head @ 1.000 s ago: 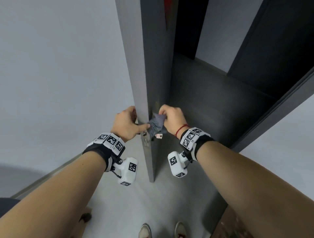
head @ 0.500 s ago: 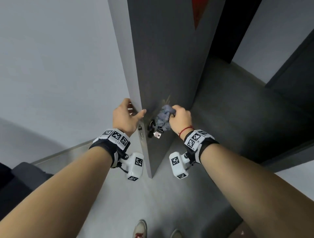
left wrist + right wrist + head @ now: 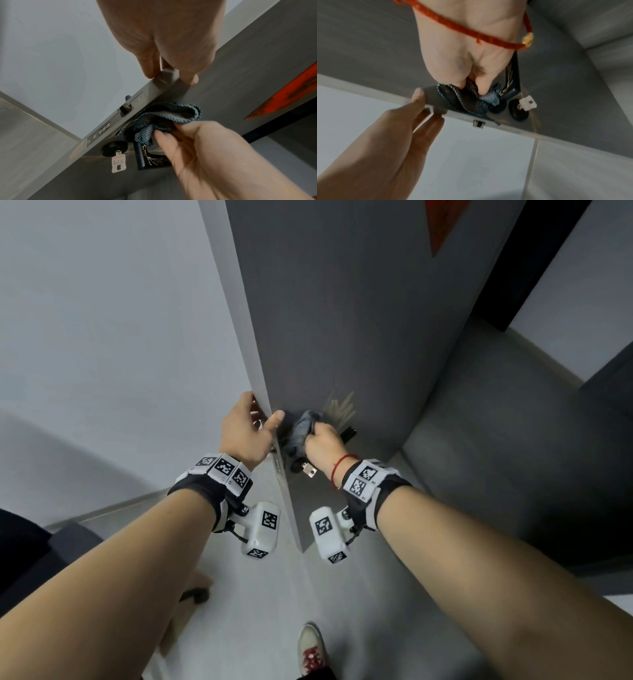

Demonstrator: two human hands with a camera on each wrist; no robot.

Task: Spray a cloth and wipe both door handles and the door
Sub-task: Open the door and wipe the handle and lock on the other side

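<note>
The grey door [image 3: 342, 320] stands open with its edge toward me. My left hand [image 3: 245, 433] pinches that edge above the latch [image 3: 126, 108], thumb on the right face and fingers on the left face. My right hand [image 3: 323, 440] holds a bunched blue-grey cloth [image 3: 303, 428] against the base of the black lever handle [image 3: 348, 434] on the right face. In the left wrist view the cloth [image 3: 163, 119] covers the handle's root, and the handle [image 3: 139, 155] runs on under the right hand [image 3: 197, 146]. A key [image 3: 118, 162] hangs from the lock below. The handle on the far face is hidden.
A red decoration [image 3: 442, 224] sits high on the door. A white wall lies to the left and a dark door frame [image 3: 513, 268] to the right. My shoe [image 3: 311, 652] is on the pale floor near the door's foot. Dark furniture [image 3: 34, 559] is at lower left.
More of the door's right face now shows. The right hand with the cloth moved from the door edge onto the handle's base. The left hand stays on the edge.
</note>
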